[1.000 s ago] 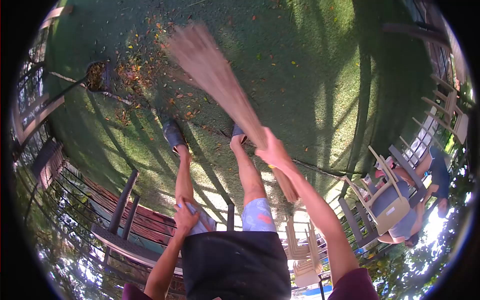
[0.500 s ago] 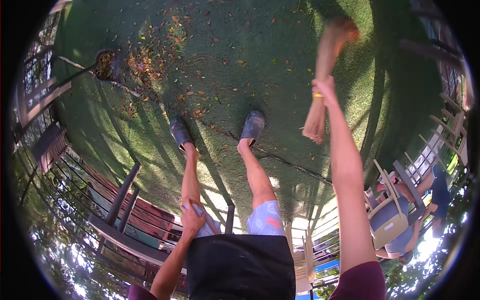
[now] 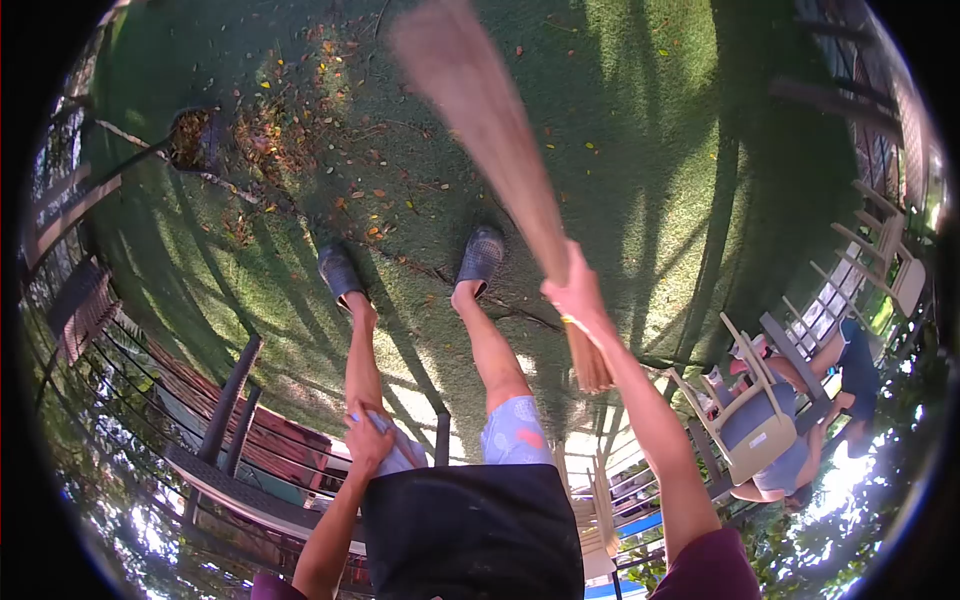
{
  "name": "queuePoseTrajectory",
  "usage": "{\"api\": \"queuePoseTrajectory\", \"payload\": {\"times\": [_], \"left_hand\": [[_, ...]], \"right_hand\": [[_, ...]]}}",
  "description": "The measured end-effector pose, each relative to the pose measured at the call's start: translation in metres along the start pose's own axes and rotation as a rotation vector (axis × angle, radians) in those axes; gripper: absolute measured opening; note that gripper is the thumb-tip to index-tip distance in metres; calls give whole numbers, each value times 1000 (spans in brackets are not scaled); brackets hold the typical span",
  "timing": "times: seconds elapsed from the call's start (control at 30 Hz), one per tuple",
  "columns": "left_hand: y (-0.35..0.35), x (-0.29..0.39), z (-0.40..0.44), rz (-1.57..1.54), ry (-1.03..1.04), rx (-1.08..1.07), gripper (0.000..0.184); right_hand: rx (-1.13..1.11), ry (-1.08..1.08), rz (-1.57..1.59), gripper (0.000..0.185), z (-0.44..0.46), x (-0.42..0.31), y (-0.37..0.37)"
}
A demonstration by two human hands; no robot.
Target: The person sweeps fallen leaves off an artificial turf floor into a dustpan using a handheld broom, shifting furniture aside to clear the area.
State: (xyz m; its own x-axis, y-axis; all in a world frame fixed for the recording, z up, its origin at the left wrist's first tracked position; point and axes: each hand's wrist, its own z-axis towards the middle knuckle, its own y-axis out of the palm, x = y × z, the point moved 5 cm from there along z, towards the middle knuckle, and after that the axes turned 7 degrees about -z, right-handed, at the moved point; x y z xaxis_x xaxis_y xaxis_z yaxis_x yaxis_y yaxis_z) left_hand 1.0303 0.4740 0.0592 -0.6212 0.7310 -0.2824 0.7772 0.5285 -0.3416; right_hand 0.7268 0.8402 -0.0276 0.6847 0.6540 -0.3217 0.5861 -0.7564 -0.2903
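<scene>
My right hand [image 3: 578, 298] is closed around a short bundled broom [image 3: 505, 150] near its cut end. The broom slants up and left above the grass, its far end smeared by motion. My left hand [image 3: 370, 440] rests over my leg at the hem of the patterned shorts [image 3: 515, 432], its fingers laid across it and holding nothing I can see. To the far left a dustpan [image 3: 212, 140] with a long handle has dry leaves in it. Beside it lies a heap of fallen leaves [image 3: 272, 135] on the grass.
Chairs [image 3: 755, 430] and another person [image 3: 780, 470] are at the right. A dark bench-like seat [image 3: 240, 500] stands at the lower left. My dark clogs [image 3: 480, 255] are on the grass, where a thin line [image 3: 235, 190] runs past them. Scattered leaves lie ahead.
My right hand has swung left and nearer to me with the broom, whose far end now points up-left instead of up-right. My left hand stays on my leg.
</scene>
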Motion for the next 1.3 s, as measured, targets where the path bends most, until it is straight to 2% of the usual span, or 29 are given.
{"api": "queuePoseTrajectory", "payload": {"times": [0.03, 0.07, 0.17, 0.23, 0.3, 0.4, 0.43, 0.47, 0.5, 0.53, 0.57, 0.7, 0.73, 0.83, 0.9, 0.93, 1.0, 1.03, 1.1, 1.17, 1.2, 1.23, 1.27, 1.3], "left_hand": [[1, -1, 1, -1, -3, -1, 102], [-1, 1, 0, -12, -6, -17, 102], [-1, -4, 2, -29, 4, -29, 101], [-6, -1, 1, -43, -8, -48, 100], [-9, -1, 1, -23, 9, -31, 100], [-15, 0, 2, -44, 11, -21, 101], [-18, 1, 4, -35, 4, -17, 101], [-20, 3, 6, -24, -5, -12, 101], [-21, 5, 4, -16, -17, -7, 101], [-36, 17, -1, 12, 38, 55, 101], [-40, 21, 0, 21, 24, 54, 101], [-102, 76, -35, -33, 183, 164, 101], [-117, 94, -46, -40, 237, 184, 101], [-154, 140, -79, -65, 355, 242, 100], [-168, 163, -95, -135, 360, 192, 99], [-172, 175, -99, -163, 377, 169, 99], [-170, 197, -100, -205, 425, 136, 100], [-164, 210, -97, -212, 436, 125, 100], [-144, 235, -83, -218, 457, 84, 101], [-133, 256, -71, -225, 415, 17, 101], [-130, 266, -64, -212, 395, -1, 101], [-129, 278, -57, -199, 377, -16, 101], [-133, 286, -53, -190, 341, -46, 99], [-134, 292, -53, -205, 344, -54, 99]], "right_hand": [[211, -139, -27, 70, 14, 40, -25], [232, 8, 88, 71, 7, 43, -56], [550, 94, 90, 69, 37, 86, -130], [552, 124, 182, 63, 86, 112, -153], [591, 131, 270, 54, 114, 97, -150], [403, 19, 280, 44, 147, 41, -64], [318, -2, 270, 50, 148, 21, -23], [229, -87, 150, 53, 151, 7, 17], [136, -72, -100, 56, 152, -4, 57], [123, -253, -413, 58, 106, -51, 97], [-23, -197, -357, 60, 91, -61, 115], [-150, -346, -224, 66, 7, -84, 117], [-225, -384, -112, 67, -19, -86, 99], [-121, -294, -100, 72, -68, -63, 31], [-11, -271, -22, 76, -68, -9, -13], [47, -225, 59, 71, -74, 5, -47], [66, -39, 336, 72, -75, 36, -113], [205, 55, 292, 70, -61, 65, -145], [473, 115, 248, 87, -30, 118, -210], [922, -190, -140, 88, 24, 188, -282], [804, 43, 78, 81, 37, 176, -311], [707, 91, 243, 77, 57, 168, -331], [688, 173, 309, 76, 58, 115, -343], [646, 214, 302, 67, 117, 156, -359]]}}
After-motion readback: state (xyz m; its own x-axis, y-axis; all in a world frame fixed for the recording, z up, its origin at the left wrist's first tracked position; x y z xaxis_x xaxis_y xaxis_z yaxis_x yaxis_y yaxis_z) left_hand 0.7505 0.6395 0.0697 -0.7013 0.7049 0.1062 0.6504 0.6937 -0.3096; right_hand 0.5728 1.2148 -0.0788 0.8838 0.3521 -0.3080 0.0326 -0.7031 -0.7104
